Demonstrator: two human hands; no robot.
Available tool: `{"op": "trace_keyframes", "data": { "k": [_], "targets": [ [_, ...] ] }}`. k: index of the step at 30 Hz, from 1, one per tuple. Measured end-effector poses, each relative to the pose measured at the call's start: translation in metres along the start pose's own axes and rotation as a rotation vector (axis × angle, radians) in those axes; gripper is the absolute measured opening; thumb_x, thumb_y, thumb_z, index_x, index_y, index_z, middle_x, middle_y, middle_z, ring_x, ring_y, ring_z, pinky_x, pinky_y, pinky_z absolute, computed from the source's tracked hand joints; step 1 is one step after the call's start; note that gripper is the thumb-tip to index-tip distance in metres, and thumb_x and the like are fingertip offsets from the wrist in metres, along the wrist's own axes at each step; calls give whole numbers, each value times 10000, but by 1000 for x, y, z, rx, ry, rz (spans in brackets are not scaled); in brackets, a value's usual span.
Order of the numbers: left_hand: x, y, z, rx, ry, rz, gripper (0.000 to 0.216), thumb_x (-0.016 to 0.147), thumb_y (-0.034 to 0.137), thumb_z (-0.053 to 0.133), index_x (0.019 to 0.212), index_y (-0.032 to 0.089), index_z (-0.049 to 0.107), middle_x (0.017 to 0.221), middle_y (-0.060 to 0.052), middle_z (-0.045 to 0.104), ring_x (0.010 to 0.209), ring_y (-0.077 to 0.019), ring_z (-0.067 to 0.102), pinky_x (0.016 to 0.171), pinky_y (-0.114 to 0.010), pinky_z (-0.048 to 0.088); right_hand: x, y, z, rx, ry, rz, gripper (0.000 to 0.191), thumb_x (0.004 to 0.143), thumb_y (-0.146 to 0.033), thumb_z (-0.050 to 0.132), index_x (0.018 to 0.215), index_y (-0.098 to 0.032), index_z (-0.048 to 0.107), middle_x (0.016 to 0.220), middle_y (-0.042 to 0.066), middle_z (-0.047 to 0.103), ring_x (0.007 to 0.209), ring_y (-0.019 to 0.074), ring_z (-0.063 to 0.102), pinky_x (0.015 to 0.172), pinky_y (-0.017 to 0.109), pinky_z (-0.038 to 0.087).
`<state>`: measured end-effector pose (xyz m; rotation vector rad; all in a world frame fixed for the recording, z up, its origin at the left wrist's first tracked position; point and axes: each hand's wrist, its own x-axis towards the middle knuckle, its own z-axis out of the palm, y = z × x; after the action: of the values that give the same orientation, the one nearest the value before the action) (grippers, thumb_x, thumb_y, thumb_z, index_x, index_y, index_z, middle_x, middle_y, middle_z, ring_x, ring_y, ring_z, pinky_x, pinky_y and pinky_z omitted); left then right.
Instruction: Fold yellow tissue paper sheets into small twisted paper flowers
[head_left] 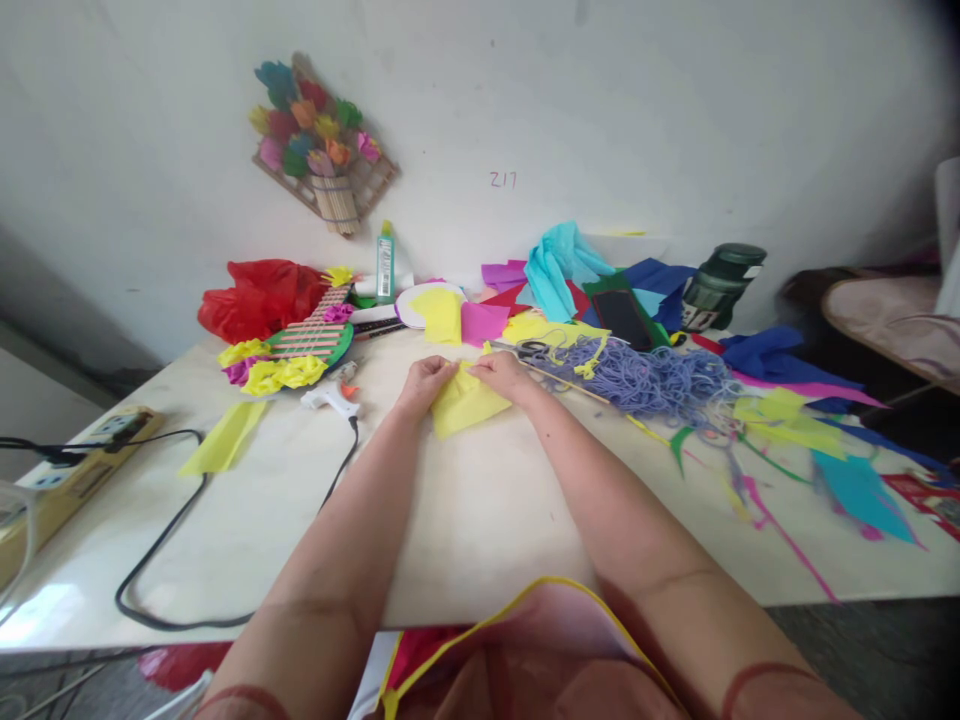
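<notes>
Both hands are at the middle of the table, pinching the upper edge of a yellow sheet of crepe paper (471,405). My left hand (426,384) has its fingers closed on the paper's left side. A short way off, my right hand (504,376) pinches the same sheet, with its top edge gathered between the hands. The sheet's lower part hangs flat toward me. Just left of the hands lies a white hot glue gun (331,399). Scissors (531,350) rest behind my right hand, partly covered by purple yarn (645,378).
A power strip (82,470) with a black cord occupies the left side. A flower-trimmed craft piece (300,345), a red plastic bag (259,298) and a glue bottle (385,263) stand at the back. A dark bottle (721,288), a phone (622,318) and paper scraps (862,490) lie right.
</notes>
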<state>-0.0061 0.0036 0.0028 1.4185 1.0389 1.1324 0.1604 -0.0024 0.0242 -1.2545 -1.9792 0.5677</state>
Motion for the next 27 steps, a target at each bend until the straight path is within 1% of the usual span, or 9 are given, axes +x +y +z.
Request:
{"op": "trace_keyframes", "data": {
  "k": [5,10,15,18,21,23,27],
  "targets": [
    [-2,3,2,-20,-1,-2,326,616,442,652,627,155,498,491,41,496,415,-65,413,408,-191,290,-1,0,1,58,-4,-2,363,701,-419,470,472,-176,328,479,-47,278,506,78,284,500,227,218],
    [-3,5,2,-38,-53,15,307,607,422,667,637,156,516,515,39,513,434,-66,429,421,-189,295,-2,2,6,145,-33,24,274,681,-382,491,534,-155,451,508,-40,368,524,82,339,496,211,242],
    [-2,2,1,-57,-77,14,305,630,429,646,611,151,523,491,41,481,417,-56,390,404,-187,256,-2,1,5,147,2,14,264,665,-346,504,496,-154,436,491,-43,355,514,78,328,500,211,245],
    [-1,1,1,-66,-56,0,325,643,449,628,591,147,523,477,36,468,408,-55,379,393,-189,239,-3,-1,3,147,4,11,268,665,-335,503,485,-159,411,487,-47,341,507,76,317,500,213,242],
    [-1,1,1,-78,-36,-19,360,653,477,609,556,150,492,452,37,446,385,-56,366,380,-194,230,-3,-2,4,150,-2,12,280,668,-327,499,474,-163,382,478,-51,319,497,72,302,489,213,228],
    [-1,0,1,-79,-43,-23,375,661,490,595,545,153,477,446,35,445,376,-58,368,374,-197,233,-3,-2,4,156,-9,26,276,667,-327,495,475,-163,383,472,-52,315,491,72,299,481,213,222],
    [-1,0,1,-50,-71,-18,326,594,432,674,594,152,507,482,33,500,392,-65,415,384,-191,269,-3,-2,5,155,-26,61,262,657,-345,491,488,-161,412,471,-53,327,486,72,306,470,211,220]
  ]
}}
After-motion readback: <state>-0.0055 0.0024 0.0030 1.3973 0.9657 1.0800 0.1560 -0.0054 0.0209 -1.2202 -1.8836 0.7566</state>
